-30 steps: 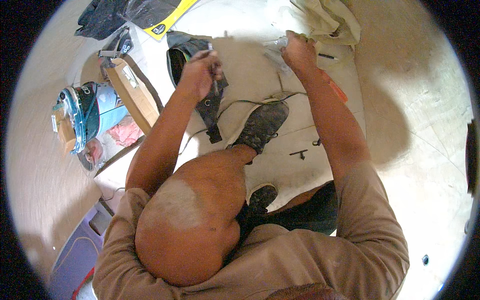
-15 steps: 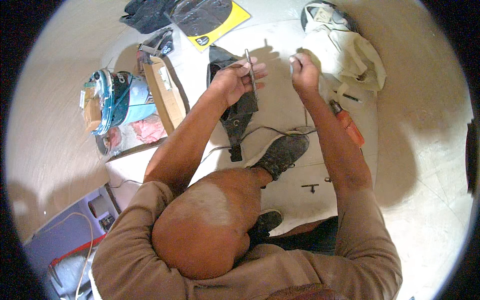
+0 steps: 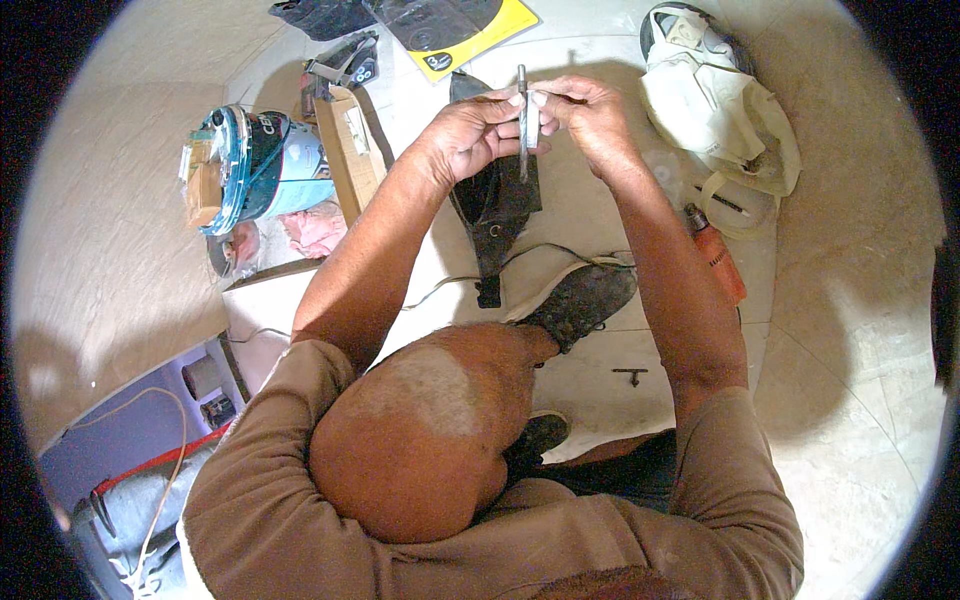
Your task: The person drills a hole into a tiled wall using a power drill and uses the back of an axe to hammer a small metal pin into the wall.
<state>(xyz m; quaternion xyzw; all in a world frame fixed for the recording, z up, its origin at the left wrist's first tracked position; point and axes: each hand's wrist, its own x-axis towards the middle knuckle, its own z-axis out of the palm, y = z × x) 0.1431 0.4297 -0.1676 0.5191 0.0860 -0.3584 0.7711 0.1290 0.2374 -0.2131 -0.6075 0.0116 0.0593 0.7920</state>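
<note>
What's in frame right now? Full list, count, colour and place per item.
thin grey metal rod: 1, grey, upright, pinched between both hands
black fabric pouch: 1, black, on floor under the hands
teal power tool: 1, teal and black, far left
brown cardboard box: 1, brown, right of the teal tool
yellow-edged flat packet: 1, yellow and black, top centre
cream cloth bag: 1, cream, upper right
orange-handled tool: 1, orange, by right forearm
small dark T-shaped key: 1, dark, floor near right elbow
dark worn shoe: 1, dark grey, centre
left hand: 1, gripping rod
right hand: 1, gripping rod
</note>
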